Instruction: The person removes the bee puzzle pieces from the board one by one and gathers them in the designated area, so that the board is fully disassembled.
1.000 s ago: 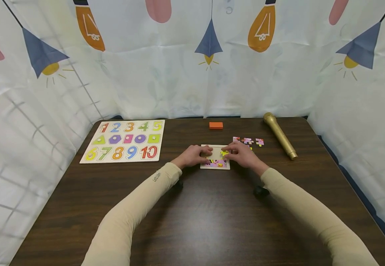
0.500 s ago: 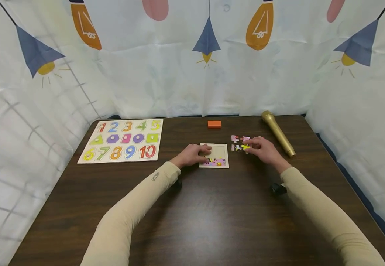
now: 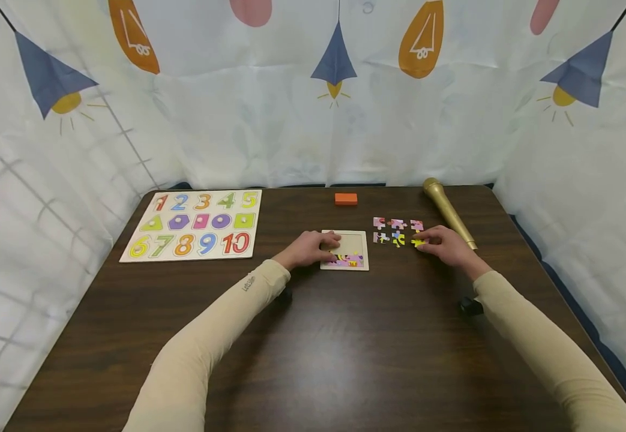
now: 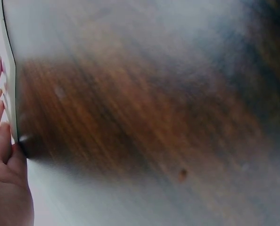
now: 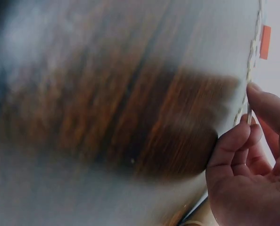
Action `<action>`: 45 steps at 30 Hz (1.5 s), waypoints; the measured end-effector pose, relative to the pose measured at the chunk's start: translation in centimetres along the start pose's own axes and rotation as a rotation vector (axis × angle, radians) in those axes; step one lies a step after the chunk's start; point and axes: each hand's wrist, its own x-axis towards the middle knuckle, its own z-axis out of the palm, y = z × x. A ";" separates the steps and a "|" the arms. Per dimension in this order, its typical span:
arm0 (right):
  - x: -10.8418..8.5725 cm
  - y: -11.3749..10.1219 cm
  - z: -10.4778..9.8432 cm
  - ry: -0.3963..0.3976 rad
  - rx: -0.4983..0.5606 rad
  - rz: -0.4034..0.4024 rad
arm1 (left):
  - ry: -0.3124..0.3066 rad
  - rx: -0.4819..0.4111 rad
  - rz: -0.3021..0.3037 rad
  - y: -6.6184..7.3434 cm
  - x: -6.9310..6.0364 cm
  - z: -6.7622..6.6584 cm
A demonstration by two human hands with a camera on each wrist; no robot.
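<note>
A small square puzzle tray lies on the table, with pink and yellow pieces along its near side and bare wood behind them. My left hand rests on the tray's left part, thumb over the fitted pieces. In the left wrist view its fingers lie along the tray at the left edge. To the right of the tray, loose jigsaw pieces lie in two rows. At the right end of the nearer row, my right hand pinches a yellow puzzle piece. The right wrist view shows this thin piece edge-on between thumb and finger.
A board with numbers and shapes lies at the left. An orange block sits near the far edge. A gold microphone lies slanted beyond the right hand. A patterned curtain hangs behind the table.
My right hand has moved right, from over the tray to the right end of the loose pieces, with a yellow piece in its fingers. The left hand stays on the tray.
</note>
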 end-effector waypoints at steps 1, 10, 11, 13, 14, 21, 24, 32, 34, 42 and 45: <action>0.1 0.1 0.0 -0.007 0.000 0.005 | 0.002 0.000 0.000 0.0 0.0 -0.1; 0.7 0.5 -0.6 -0.062 -0.037 -0.012 | 0.002 -0.004 0.002 0.0 0.1 -0.2; 0.7 0.5 -0.6 -0.063 -0.037 -0.007 | 0.002 -0.002 0.002 0.0 0.1 -0.2; 0.7 0.5 -0.6 -0.063 -0.038 -0.004 | 0.003 0.004 -0.001 0.1 0.1 -0.1; 0.7 0.5 -0.6 -0.061 -0.035 0.000 | 0.004 0.006 -0.005 0.1 0.1 -0.1; 0.6 0.3 -0.4 -0.047 -0.012 0.023 | 0.001 0.007 -0.010 0.1 0.2 -0.1; 0.6 0.1 -0.3 -0.050 -0.003 0.037 | 0.000 0.012 -0.007 0.0 0.2 0.0; 0.5 0.1 0.0 -0.054 0.001 0.055 | -0.008 0.015 0.000 0.0 0.1 0.0; 0.5 0.1 0.0 -0.051 0.002 0.059 | -0.009 0.017 0.002 0.0 0.0 0.0; 0.6 0.1 0.2 -0.043 -0.005 0.048 | -0.005 0.007 -0.001 0.0 -0.1 -0.1; 0.6 0.0 0.2 -0.043 -0.010 0.044 | -0.008 0.002 -0.009 0.0 -0.1 -0.1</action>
